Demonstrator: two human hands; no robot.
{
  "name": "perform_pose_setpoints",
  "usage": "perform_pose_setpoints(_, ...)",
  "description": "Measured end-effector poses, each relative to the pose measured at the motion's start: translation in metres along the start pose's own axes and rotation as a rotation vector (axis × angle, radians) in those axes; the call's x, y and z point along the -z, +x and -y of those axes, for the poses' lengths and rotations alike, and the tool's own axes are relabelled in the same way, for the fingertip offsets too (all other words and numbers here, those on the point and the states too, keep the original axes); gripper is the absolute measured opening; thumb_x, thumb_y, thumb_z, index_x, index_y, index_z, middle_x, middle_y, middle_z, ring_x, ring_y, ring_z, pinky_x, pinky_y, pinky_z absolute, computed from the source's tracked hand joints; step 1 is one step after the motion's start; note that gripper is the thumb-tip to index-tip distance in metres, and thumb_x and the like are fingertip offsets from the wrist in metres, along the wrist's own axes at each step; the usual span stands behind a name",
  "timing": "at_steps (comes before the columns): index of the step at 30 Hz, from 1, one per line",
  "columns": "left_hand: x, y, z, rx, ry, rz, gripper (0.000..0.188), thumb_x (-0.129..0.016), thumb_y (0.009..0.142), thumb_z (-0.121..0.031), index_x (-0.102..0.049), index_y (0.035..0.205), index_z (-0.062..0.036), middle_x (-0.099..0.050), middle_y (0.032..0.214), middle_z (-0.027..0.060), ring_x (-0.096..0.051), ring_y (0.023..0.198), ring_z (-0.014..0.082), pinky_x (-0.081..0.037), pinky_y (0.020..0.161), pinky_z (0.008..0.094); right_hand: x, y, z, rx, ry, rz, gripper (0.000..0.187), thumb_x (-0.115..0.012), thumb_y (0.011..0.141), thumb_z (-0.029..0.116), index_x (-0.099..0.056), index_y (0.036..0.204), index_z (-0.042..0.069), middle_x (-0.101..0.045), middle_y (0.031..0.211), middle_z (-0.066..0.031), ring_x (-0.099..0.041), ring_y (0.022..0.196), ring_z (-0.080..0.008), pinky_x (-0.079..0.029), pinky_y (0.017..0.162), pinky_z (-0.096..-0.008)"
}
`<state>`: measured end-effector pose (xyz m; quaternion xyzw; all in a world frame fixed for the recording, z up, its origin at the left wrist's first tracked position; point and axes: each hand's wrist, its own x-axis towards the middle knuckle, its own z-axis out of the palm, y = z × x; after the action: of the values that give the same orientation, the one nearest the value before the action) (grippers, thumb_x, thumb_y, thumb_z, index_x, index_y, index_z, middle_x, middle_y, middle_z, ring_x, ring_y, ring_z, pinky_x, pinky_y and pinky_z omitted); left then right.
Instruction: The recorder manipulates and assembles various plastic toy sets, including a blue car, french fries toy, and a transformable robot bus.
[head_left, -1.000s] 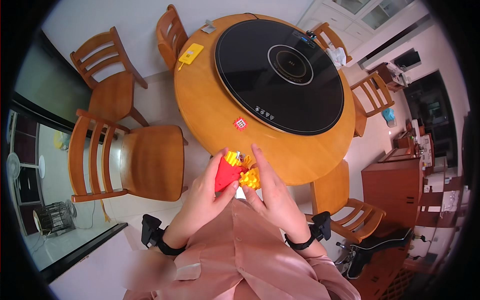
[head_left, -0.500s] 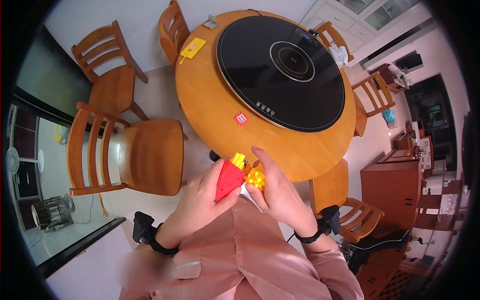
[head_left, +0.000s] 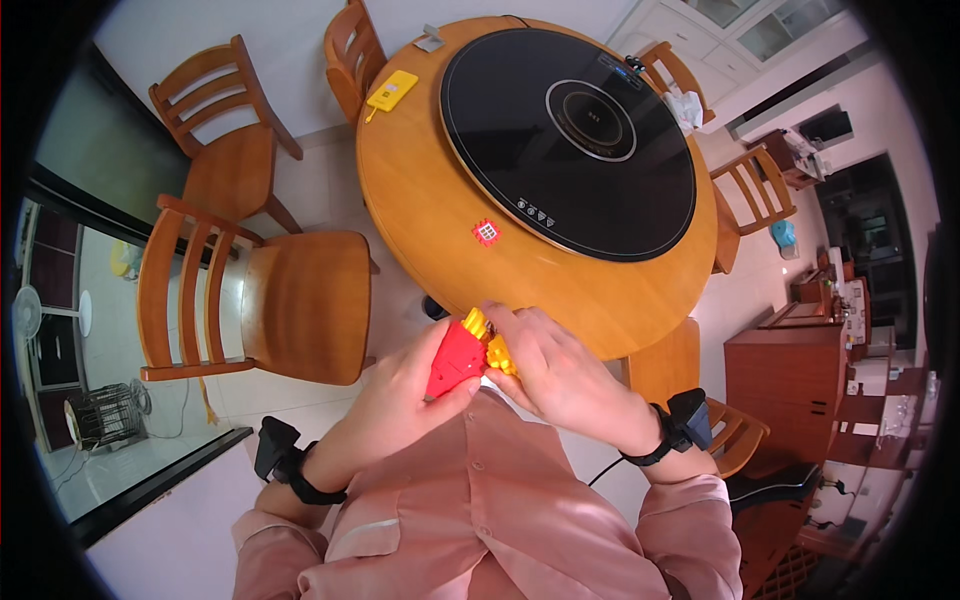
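Wooden chairs with slatted backs [head_left: 305, 310] stand around a round, light-brown wooden table [head_left: 590, 325], which fills the upper middle of the frame. On this table lies a large, round, glossy black panel [head_left: 520, 120] with pale rings on it. Near the panel's lower left edge, on the bare wood, there is a small red piece with a white grid in its middle [head_left: 486, 232]. At the table's upper left rests a flat, yellow, rectangular object with a short cord [head_left: 393, 92].

At the centre of the frame, just below the table's near edge in the view, the left hand [head_left: 400, 385] is closed around a red, wedge-shaped holder [head_left: 455, 360], with its thumb along the lower side. Yellow upright sticks [head_left: 475, 321] come out of the holder's top. Beside the holder, the right hand [head_left: 560, 365] grips a yellow, knobbly piece [head_left: 501, 357], with its fingers bent over it and the thumb below. Whether this piece touches the holder, I cannot tell. Both wrists wear black bands with boxy devices [head_left: 278, 448], and the person wears a pink buttoned shirt [head_left: 440, 500].
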<state>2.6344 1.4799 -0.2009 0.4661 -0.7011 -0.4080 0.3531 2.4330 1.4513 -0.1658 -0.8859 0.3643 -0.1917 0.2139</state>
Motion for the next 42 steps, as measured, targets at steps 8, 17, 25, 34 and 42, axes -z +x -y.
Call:
perform_pose_setpoints(8, -0.010, -0.003, 0.012, -0.131, -0.175, -0.182, 0.066, -0.071, 0.080, -0.010, -0.034, 0.134, 0.0007, -0.051, 0.128, 0.0157, -0.056, 0.114, 0.0261, -0.048, 0.090, 0.0332, -0.004, 0.004, -0.010, 0.086, 0.221, -0.349, 0.048, -0.071, 0.077, 0.015, -0.052, 0.118, -0.001, -0.056, 0.108, -0.0155, -0.057, 0.091, -0.0303, -0.047, 0.078, -0.0367)
perform_pose_setpoints(17, -0.008, 0.008, 0.010, -0.344, -0.054, -0.198, 0.063, -0.074, 0.072, -0.002, -0.042, 0.126, -0.0048, -0.053, 0.124, 0.0185, -0.059, 0.106, 0.0328, -0.050, 0.086, 0.0341, -0.020, -0.006, -0.010, 0.409, -0.141, -0.619, 0.031, -0.069, 0.074, 0.009, -0.061, 0.102, -0.002, -0.057, 0.112, -0.0175, -0.057, 0.091, -0.0282, -0.049, 0.076, -0.0371)
perform_pose_setpoints(25, -0.006, 0.018, -0.007, -0.297, -0.084, -0.206, 0.063, -0.073, 0.069, 0.000, -0.046, 0.126, -0.0054, -0.052, 0.121, 0.0185, -0.058, 0.103, 0.0338, -0.050, 0.084, 0.0342, -0.035, -0.011, -0.006, 0.107, 0.199, -0.598, 0.034, -0.064, 0.078, 0.001, -0.057, 0.111, -0.002, -0.054, 0.115, -0.0239, -0.058, 0.097, -0.0317, -0.049, 0.081, -0.0373)
perform_pose_setpoints(34, 0.003, 0.014, -0.005, -0.281, -0.063, 0.001, 0.065, -0.073, 0.071, -0.004, -0.043, 0.129, -0.0046, -0.055, 0.121, 0.0189, -0.061, 0.104, 0.0293, -0.049, 0.087, 0.0326, -0.034, -0.013, -0.010, 0.225, 0.179, -0.570, 0.029, -0.060, 0.082, 0.004, -0.062, 0.111, 0.001, -0.056, 0.114, -0.0203, -0.058, 0.093, -0.0292, -0.047, 0.077, -0.0355)
perform_pose_setpoints(42, 0.002, 0.014, -0.011, 0.041, -0.420, 0.199, 0.079, -0.071, 0.078, -0.012, -0.023, 0.140, -0.0027, -0.054, 0.122, 0.0160, -0.059, 0.107, 0.0259, -0.047, 0.089, 0.0325, 0.010, 0.000, -0.012, 0.113, 0.162, -0.160, 0.032, -0.060, 0.086, 0.025, -0.061, 0.112, 0.006, -0.061, 0.107, -0.0087, -0.051, 0.091, -0.0242, -0.038, 0.083, -0.0347)
